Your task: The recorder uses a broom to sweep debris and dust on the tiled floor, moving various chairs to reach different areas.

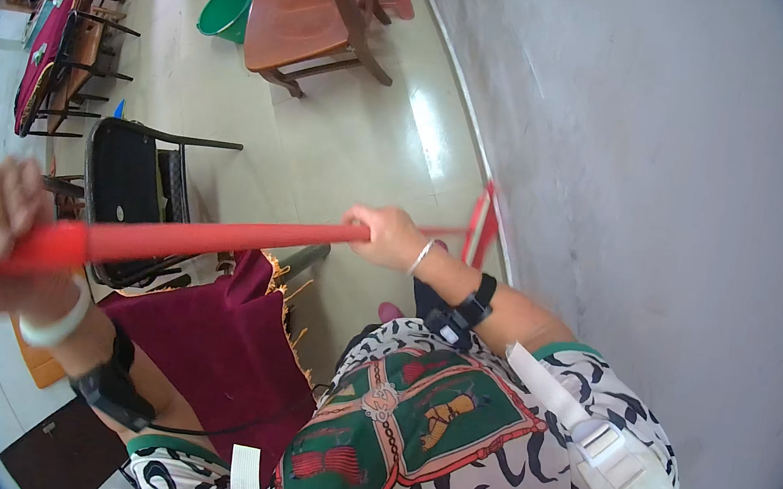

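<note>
A red floor squeegee [226, 242] slants across the view, its long pole running from the left rim towards the wall. My left hand [5, 243], blurred, is wrapped around the thick grip at the pole's upper end. Farther down, my right hand [389, 235] grips the pole from above. The squeegee's red head [482, 229] lies on the tiled floor [375, 145], right by the foot of the grey wall [635, 166]. Part of the lower pole is hidden behind my right hand.
A table with a maroon cloth [213, 339] stands close on my left, beside a black chair [123, 177]. Ahead are a wooden chair [299, 18] and a green bucket [226, 11]. Another cloth-covered table [51, 47] stands at the far left.
</note>
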A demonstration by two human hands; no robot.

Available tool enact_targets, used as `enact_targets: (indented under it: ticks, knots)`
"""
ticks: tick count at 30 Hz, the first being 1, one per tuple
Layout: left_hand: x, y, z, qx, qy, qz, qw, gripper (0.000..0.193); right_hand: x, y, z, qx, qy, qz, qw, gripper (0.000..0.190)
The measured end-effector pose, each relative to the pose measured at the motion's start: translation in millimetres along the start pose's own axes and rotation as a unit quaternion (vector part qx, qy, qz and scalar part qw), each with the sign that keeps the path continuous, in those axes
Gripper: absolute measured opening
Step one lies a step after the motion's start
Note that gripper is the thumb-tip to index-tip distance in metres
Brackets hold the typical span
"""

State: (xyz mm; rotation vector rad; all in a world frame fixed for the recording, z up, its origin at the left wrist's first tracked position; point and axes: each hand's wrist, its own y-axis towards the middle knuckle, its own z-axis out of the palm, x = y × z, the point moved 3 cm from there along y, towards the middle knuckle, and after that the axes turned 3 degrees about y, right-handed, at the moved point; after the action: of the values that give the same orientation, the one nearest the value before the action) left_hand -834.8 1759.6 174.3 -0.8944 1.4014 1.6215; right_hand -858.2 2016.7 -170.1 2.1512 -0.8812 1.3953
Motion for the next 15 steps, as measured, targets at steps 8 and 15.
enact_targets:
  ticks: [8,15]
  knots:
    - [23.2,-23.6,11.9,-0.022,0.062,0.036,0.997,0.027,-37.8,36.8,-2.2,0.03,-0.094,0.007,0.995,0.013]
    - [32.5,-73.9,7.1,0.143,0.184,0.084,0.969,0.034,-49.9,128.6,-5.4,0.074,-0.15,-0.096,0.981,0.006]
